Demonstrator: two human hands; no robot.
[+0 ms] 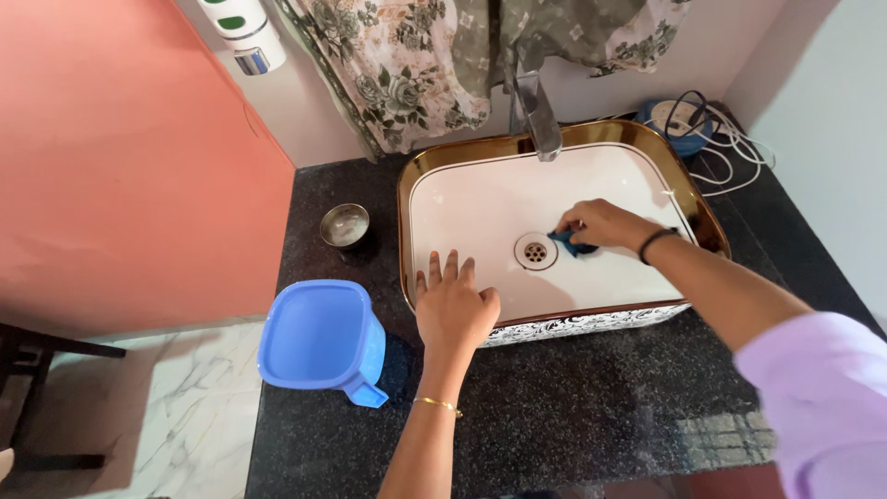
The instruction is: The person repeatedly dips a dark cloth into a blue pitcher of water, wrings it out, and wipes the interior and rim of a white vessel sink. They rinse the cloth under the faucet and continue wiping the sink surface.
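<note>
A: We start nearest us, on the speckled black stone counter (pixel 573 416). Our left hand (pixel 453 310) lies flat, palm down, over the near rim of the white rectangular basin with the gold rim (pixel 420 176), fingers spread open and holding nothing.

B: And just left of that hand sits the blue square plastic jug (pixel 319 337), at the counter's near-left edge.

A: Moving into the basin now. Our right hand (pixel 601 225) is down on the white floor, fingers curled tight around a small dark blue scrubbing cloth (pixel 571 244).

B: We see that cloth pressed against the basin floor, just right of the round metal drain (pixel 535 250), nearly touching it.

A: Further back on the left, a small round steel bowl (pixel 345 225) stands on the counter beside the basin.

B: Beyond the drain, the chrome tap (pixel 538 115) leans over the far rim. At the far right corner we spot a blue round device with white cables (pixel 688 125), and a floral cloth (pixel 407 65) hangs on the wall behind.
</note>
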